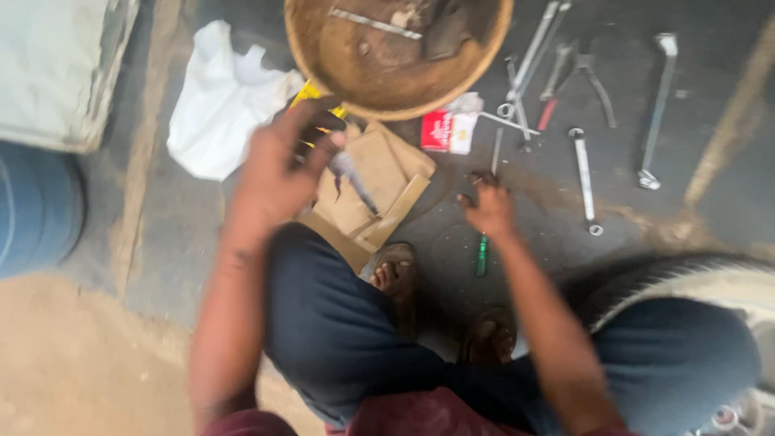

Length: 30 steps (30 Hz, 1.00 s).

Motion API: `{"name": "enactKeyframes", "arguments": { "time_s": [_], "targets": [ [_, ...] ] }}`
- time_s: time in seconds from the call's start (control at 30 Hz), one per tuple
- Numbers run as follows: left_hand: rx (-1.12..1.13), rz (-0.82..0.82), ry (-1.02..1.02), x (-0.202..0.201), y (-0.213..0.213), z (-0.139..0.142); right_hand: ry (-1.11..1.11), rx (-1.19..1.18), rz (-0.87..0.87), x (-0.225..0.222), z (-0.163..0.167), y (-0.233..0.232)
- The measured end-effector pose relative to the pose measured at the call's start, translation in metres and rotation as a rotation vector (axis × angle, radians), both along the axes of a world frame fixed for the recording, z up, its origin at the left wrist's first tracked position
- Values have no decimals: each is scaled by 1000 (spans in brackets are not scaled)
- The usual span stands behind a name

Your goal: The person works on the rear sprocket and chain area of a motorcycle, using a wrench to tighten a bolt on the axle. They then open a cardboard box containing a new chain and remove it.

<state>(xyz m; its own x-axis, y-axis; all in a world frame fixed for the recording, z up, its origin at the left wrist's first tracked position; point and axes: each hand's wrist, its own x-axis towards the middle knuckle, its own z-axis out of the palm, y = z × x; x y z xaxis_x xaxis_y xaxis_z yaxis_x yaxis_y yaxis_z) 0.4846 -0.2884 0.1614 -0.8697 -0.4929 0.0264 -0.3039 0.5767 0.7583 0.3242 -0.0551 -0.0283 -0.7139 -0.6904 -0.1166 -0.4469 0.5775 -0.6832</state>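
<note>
White plastic bag (218,101), rusty brown bowl (379,81), red-and-white packet (448,131), green-handled screwdriver (482,254), tan cardboard (375,190)

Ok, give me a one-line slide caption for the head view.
Seated person's left hand grips a small tool above cardboard scraps; right hand reaches a green-handled screwdriver near scattered wrenches.

grey pointed tool (349,173) — tilted, over cardboard | green-handled screwdriver (483,252) — flat on floor, by foot

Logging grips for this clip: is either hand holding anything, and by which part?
The left hand grips a dark, yellow-marked object at its near end; blur hides what it is. The right hand reaches down over a green-handled screwdriver; whether its fingers grip it cannot be told.
</note>
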Motion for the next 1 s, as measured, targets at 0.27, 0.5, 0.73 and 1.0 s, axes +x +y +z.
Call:
{"name": "enactKeyframes", "arguments": {
  "time_s": [0.27, 0.5, 0.73, 1.0],
  "targets": [
    [-201, 196, -368, 20, -32, -141, -373, -11, -486, 93, -20, -99],
    [52, 705, -272, 29, 17, -248, -264, -91, -606, 90, -89, -97],
    [314, 584, -128, 39, 32, -249, -224, -249, -657, 92, -128, -22],
    [501, 222, -195, 16, 42, -254, 231, -219, -710, 92, -101, 21]
  ]
}}
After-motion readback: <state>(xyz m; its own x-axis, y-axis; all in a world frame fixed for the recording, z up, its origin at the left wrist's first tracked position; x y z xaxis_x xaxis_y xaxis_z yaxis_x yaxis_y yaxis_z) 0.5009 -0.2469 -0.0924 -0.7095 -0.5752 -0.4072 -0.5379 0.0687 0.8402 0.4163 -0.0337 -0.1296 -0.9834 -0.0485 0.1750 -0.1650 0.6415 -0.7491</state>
